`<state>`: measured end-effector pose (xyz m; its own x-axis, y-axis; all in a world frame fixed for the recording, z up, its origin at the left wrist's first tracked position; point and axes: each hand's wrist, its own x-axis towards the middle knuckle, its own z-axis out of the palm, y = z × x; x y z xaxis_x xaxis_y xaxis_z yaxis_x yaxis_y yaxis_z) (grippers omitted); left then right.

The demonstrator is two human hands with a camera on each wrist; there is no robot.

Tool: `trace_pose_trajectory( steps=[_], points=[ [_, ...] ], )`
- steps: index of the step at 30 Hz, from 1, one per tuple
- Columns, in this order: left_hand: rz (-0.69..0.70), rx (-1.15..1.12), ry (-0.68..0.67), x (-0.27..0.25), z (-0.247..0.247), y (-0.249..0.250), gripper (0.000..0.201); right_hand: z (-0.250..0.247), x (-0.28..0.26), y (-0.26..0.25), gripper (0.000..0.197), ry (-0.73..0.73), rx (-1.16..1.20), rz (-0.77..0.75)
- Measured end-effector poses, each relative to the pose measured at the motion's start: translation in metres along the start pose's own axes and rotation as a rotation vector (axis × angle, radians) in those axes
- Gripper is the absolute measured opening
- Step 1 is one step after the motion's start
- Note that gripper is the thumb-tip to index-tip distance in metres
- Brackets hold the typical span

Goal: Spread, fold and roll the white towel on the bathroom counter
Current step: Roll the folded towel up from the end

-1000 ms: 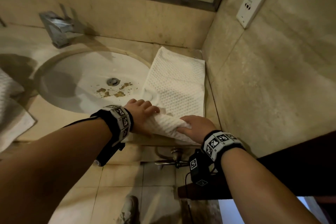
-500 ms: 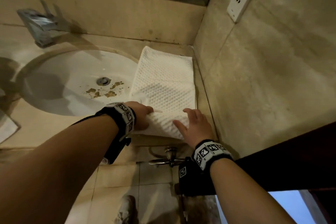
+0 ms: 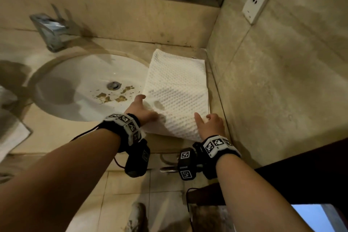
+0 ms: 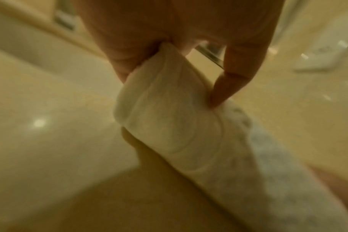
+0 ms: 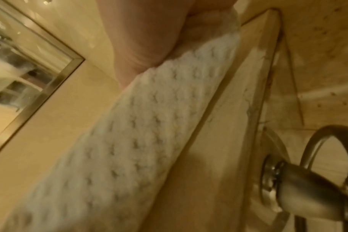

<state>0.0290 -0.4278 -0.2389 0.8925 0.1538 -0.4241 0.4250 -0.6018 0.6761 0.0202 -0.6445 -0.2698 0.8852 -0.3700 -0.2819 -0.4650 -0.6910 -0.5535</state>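
Observation:
The white waffle-weave towel (image 3: 177, 84) lies lengthwise on the beige counter (image 3: 56, 133), between the sink and the right wall. Its near end is raised off the counter edge. My left hand (image 3: 143, 111) grips the near left corner, thumb on top; in the left wrist view the fingers pinch the folded towel (image 4: 169, 122) edge. My right hand (image 3: 209, 124) holds the near right corner with its fingers curled over it. The right wrist view shows the palm against the towel (image 5: 129, 141) above the counter's front edge.
A white sink (image 3: 75, 88) with brown debris near its drain overlaps the towel's left side. A metal faucet (image 3: 50, 32) stands behind it. The stone wall (image 3: 273, 81) closes the right side. Another white cloth (image 3: 11, 137) lies at far left. A metal valve (image 5: 288, 180) sits below the counter.
One second ago both hands pressed on a small roll at the towel's near end. The roll is gone now, and both hands hold the near corners lifted.

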Motion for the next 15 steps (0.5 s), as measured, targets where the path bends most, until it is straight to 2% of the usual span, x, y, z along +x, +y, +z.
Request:
trace_pose_trajectory(
  steps=[4,6,8,10,12,15],
  points=[
    [-0.188,-0.251,-0.012,0.008,-0.002,0.004,0.085,-0.008,0.009,-0.001,0.072,-0.076,0.243,0.177],
    [-0.21,-0.312,-0.047,0.016,-0.006,0.007,0.071,-0.012,0.017,-0.002,0.073,-0.146,0.278,0.222],
    [-0.21,-0.368,-0.098,0.021,-0.008,0.007,0.059,-0.014,0.02,-0.005,0.071,-0.195,0.284,0.199],
    [-0.2,-0.464,-0.113,0.025,-0.007,0.005,0.063,-0.015,0.02,-0.01,0.07,-0.22,0.279,0.129],
    [-0.175,-0.507,-0.112,0.031,-0.005,-0.004,0.054,-0.01,0.018,-0.011,0.074,-0.256,0.256,0.07],
    [-0.19,-0.607,-0.101,0.03,-0.005,-0.016,0.045,-0.01,0.02,-0.007,0.073,-0.233,0.225,0.068]
  ],
)
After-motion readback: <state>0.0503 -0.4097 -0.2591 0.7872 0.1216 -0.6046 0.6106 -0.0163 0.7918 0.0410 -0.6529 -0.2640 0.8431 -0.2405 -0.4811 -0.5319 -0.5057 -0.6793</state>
